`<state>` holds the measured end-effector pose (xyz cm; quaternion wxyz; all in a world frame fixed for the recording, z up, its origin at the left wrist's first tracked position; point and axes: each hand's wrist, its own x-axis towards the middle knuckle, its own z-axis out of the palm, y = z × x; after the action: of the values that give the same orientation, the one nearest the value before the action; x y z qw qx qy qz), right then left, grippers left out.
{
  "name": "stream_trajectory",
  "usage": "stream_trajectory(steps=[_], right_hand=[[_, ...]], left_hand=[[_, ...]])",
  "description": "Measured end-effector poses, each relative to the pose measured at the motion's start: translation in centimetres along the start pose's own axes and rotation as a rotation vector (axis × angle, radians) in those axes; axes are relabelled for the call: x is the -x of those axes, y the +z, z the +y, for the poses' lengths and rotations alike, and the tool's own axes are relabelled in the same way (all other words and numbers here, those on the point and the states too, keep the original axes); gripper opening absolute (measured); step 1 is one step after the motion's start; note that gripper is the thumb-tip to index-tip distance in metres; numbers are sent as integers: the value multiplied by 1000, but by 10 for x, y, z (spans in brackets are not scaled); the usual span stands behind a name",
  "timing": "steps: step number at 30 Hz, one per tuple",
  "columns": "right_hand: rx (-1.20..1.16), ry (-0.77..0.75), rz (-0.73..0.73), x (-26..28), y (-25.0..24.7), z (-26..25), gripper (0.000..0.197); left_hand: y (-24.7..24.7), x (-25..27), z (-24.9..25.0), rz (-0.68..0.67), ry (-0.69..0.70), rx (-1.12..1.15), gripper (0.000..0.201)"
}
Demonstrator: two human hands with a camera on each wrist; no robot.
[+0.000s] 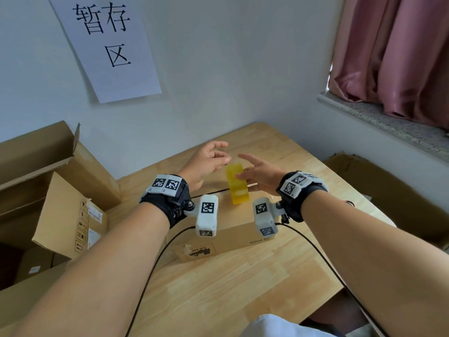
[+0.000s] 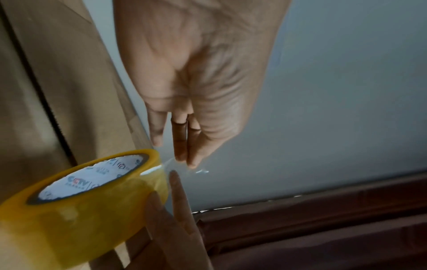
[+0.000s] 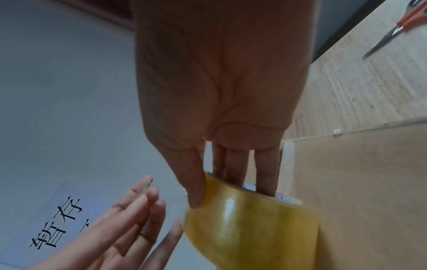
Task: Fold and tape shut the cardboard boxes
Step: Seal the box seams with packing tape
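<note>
Wood-grain table [image 1: 243, 288] is filling the near ground, and a closed cardboard box [image 1: 233, 237] is lying on it just past the person's wrists, its top flaps meeting along a dark seam. Above the box's far edge the right hand [image 1: 261, 177] is gripping a yellowish tape roll [image 1: 237, 184], held on edge: three fingers are passing through the core and the thumb is pressing on the outer winding. Just beyond the roll the left hand [image 1: 209, 162] is pinching the tape's loose clear end [image 2: 182, 167] between fingertips. To the left, a large open carton [image 1: 36, 166] is holding a smaller labelled box [image 1: 70, 215] tilted inside it. Scissors [image 3: 392, 30] are lying on the table to the right. Farther back, a paper sign [image 1: 107, 45] is hanging on the wall.
</note>
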<state>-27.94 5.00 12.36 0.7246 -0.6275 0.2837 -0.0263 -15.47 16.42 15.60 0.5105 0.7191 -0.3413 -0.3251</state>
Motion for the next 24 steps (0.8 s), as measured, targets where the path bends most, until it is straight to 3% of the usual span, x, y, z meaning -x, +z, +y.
stream_trajectory(steps=[3, 8, 11, 14, 18, 20, 24], right_hand=[[-8, 4, 5, 0, -1, 2, 59], [-47, -10, 26, 1, -4, 5, 51], [3, -13, 110, 0, -2, 4, 35], [168, -34, 203, -3, -1, 2, 26], [566, -166, 343, -7, -4, -5, 20], [583, -175, 345, -9, -4, -9, 18], [593, -136, 330, -11, -3, -17, 17]], left_hand=[[9, 1, -5, 25, 46, -5, 31], [21, 3, -5, 131, 235, -368, 23], [27, 5, -2, 130, 319, -426, 22], [26, 3, -3, 116, 318, -449, 21], [24, 6, -5, 93, 316, -518, 19], [24, 8, -6, 88, 307, -542, 22], [20, 12, -7, 28, 283, -514, 45]])
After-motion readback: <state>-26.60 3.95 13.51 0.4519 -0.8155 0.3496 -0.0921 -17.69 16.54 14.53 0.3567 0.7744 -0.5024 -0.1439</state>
